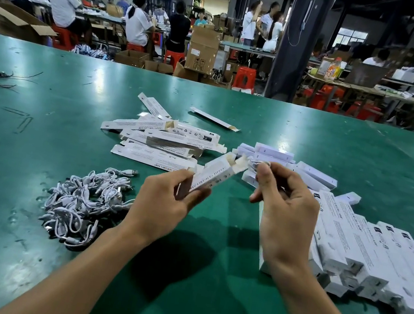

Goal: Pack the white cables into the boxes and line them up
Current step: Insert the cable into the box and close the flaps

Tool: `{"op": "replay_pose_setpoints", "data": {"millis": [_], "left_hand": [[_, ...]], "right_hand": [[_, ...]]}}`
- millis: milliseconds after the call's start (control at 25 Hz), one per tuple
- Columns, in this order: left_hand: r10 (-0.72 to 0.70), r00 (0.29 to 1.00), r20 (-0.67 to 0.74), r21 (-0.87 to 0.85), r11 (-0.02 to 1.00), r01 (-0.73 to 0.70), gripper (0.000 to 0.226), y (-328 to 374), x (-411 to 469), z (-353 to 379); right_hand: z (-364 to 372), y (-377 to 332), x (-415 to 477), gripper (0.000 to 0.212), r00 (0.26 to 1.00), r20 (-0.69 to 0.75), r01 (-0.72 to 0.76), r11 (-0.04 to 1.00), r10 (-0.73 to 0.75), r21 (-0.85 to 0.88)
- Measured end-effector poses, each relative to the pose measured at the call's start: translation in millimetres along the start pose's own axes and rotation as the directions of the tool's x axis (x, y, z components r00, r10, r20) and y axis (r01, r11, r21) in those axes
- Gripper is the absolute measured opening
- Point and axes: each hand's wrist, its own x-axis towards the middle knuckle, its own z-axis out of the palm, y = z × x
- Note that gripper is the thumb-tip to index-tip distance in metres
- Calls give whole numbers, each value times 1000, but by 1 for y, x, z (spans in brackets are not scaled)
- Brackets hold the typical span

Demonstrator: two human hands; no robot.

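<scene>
1. Grips box (213,175) in left hand (166,199), fingers curled round it, above table (202,307), open flaps toward right hand (284,211).
2. Pinches coiled cable (255,163) with right hand fingertips, just at box's open end.
3. Left of left hand, on table: cable pile (83,202).
4. Beyond hands: flat boxes (159,138); at right, touching side by side: box row (375,256).

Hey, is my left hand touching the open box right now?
Touching. The head view shows the left hand gripping the open box at its near end.
</scene>
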Motion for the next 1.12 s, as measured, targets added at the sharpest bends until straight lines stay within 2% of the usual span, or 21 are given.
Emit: {"op": "replay_pose_setpoints", "data": {"millis": [80,160,240,360,560,760,840,960,1120], "left_hand": [[92,995,-26,27,995,-91,30,-1,-3,2],[121,992,-41,-6,993,-121,25,-1,-3,4],[153,985,-74,9,988,-153,28,-2,-2,5],[197,974,-116,40,980,-194,19,-2,-3,5],[206,974,-94,60,978,-201,37,0,-4,4],[233,969,-81,119,968,-223,35,3,-5,3],[241,969,-57,103,967,-234,35,5,-7,5],[225,972,-72,88,972,-218,38,8,-9,6],[223,971,-85,82,973,-217,39,8,-9,6]], "right_hand": [[-6,1,6,9,1000,-11,-15,1000,15,-25],[-11,3,10,11,1000,-4,-13,996,13,-83],[-12,4,11,14,1000,18,8,987,-6,-159],[-9,3,8,12,998,63,33,971,-19,-236],[-11,4,9,9,997,81,13,963,9,-269],[-7,4,4,13,983,158,148,910,-93,-388],[-6,5,3,10,982,165,148,912,-91,-382],[-6,4,4,3,993,116,49,955,-15,-291],[-5,2,2,14,982,189,79,953,-24,-292]]}}
